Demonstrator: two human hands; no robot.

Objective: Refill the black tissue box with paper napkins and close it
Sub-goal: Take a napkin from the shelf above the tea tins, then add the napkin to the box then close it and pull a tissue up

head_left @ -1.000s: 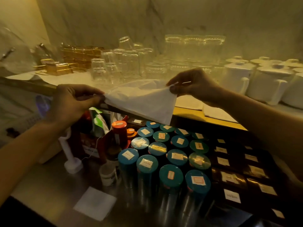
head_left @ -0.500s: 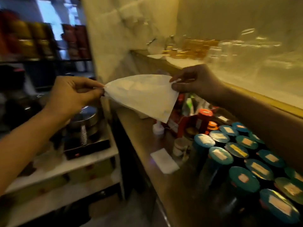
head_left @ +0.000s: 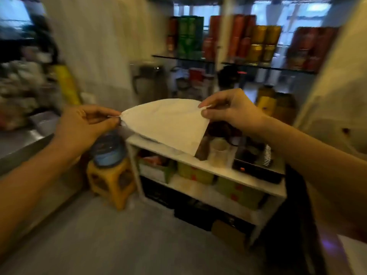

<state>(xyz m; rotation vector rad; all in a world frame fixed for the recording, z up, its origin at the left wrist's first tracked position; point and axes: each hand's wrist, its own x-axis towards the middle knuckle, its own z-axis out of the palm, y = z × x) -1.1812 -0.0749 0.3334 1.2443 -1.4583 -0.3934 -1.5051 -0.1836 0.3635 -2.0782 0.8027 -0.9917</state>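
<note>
A white paper napkin (head_left: 168,122), folded into a triangle with its point hanging down, is stretched in mid-air between my hands. My left hand (head_left: 85,126) pinches its left corner. My right hand (head_left: 230,110) pinches its right corner between thumb and forefinger. The picture is blurred by motion. No black tissue box can be seen in the head view.
A low white shelf unit (head_left: 210,171) with boxes and a black appliance stands straight ahead. A yellow stool (head_left: 113,181) carrying a blue container sits to its left. A steel counter edge (head_left: 21,143) runs along the left. Grey floor (head_left: 129,235) lies below; tins fill shelves behind.
The view has swung left, away from the counter with the teal-lidded jars, toward the low shelf unit and floor. Both hands keep the same pinch on the napkin.
</note>
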